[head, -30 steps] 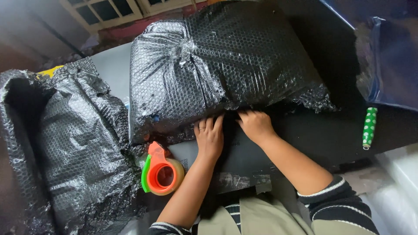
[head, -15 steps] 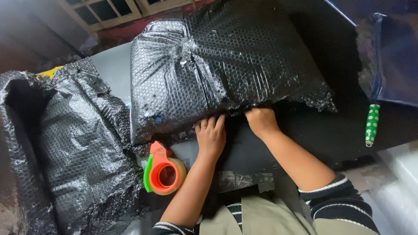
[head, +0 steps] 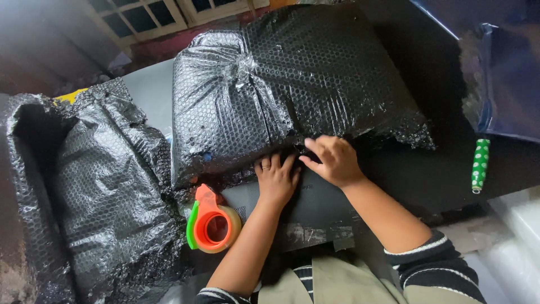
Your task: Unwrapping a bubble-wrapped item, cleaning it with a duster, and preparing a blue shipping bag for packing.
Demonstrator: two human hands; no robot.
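A large parcel wrapped in black bubble wrap (head: 292,84) lies on a dark table (head: 405,169) in front of me. My left hand (head: 277,179) presses flat against the parcel's near edge, fingers spread, a ring on one finger. Beside it, my right hand (head: 333,160) rests on the same edge, its fingers pinching the loose wrap at the seam. An orange and green tape dispenser (head: 212,222) with a roll of clear tape sits just left of my left forearm.
A loose heap of black bubble wrap (head: 95,191) fills the left side. A green dotted cylinder (head: 480,164) lies at the right, below a blue plastic bag (head: 506,79). White-framed windows (head: 163,14) are at the top.
My right hand has come back out from under the parcel's edge and shifted left toward my left hand. My left hand moved slightly up against the wrap.
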